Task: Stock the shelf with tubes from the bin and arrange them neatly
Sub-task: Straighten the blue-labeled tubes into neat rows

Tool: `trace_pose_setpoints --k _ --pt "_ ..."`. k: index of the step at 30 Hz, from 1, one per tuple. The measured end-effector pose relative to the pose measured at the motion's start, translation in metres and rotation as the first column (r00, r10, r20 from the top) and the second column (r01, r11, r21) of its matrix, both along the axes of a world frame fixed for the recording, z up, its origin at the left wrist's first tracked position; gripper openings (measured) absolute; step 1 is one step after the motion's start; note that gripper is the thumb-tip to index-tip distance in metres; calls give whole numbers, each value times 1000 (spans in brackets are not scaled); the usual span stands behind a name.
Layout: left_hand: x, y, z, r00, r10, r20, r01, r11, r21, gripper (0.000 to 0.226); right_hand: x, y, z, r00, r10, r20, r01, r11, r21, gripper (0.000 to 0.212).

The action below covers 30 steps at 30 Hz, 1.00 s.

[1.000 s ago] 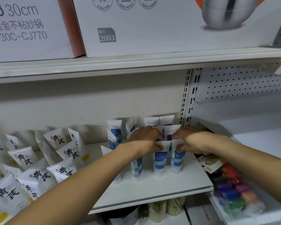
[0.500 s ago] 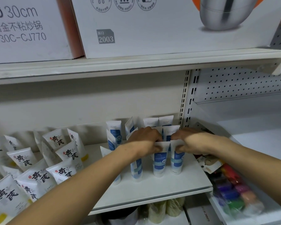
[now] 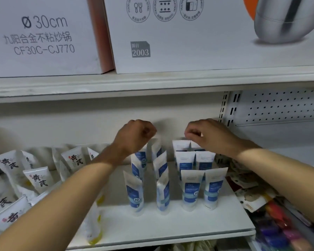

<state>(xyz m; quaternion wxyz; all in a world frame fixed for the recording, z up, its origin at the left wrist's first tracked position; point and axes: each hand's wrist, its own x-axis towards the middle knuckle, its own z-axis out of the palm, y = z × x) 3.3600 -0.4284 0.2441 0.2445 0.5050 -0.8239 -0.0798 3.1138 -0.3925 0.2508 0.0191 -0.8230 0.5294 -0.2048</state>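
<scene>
- The blue-and-white tubes (image 3: 190,191) stand cap-down in tight rows on the shelf (image 3: 179,227). The bin is out of my view.
- My left hand (image 3: 137,135) is curled into a loose fist above the rear tubes, and I see nothing in it.
- My right hand (image 3: 209,137) has its fingers hooked down at the top edge of the rear-right tubes. I cannot tell whether it is pinching one.
- Toppling is the main risk. The tubes balance on narrow caps close to each other, so a knuckle or wrist brushing a crimped top on the way out could knock a whole column forward.
- The two left columns look twisted and leaning beside the squarer right pair. A tug at the back could tip them into their neighbours.
- My left forearm crosses low beside the white tubes with black lettering (image 3: 39,180), which lie in a loose heap. Dragging the arm back could sweep some toward the shelf edge.
- A second ago both hands were low and close together, over the crimped tops of the front tubes.
- Now they are higher, farther back and apart, and the front row stands uncovered.
</scene>
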Motion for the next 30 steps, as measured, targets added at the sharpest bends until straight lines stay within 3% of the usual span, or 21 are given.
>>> trace_pose_setpoints --k 2,5,9,14,20,30 --pt "24 -26 -4 996 85 24 -87 992 87 22 21 -28 3 994 75 -78 -72 997 38 18" --pt "37 -46 -16 989 111 98 -137 938 318 38 57 -73 -7 943 179 -282 -130 974 186 40" --pt "39 -58 -34 974 8 226 -95 922 377 40 88 -109 -26 854 248 -457 -104 943 318 42" --pt "43 -69 -45 985 33 167 -92 928 362 23 91 -112 -28 864 272 -424 -99 917 386 20" --pt "35 -70 -48 996 16 85 -45 936 349 17 78 -109 -27 852 223 -474 -34 926 375 27" --pt "26 -76 -47 995 -32 94 -5 930 368 18 70 -108 -29 856 186 -482 8 928 372 35"
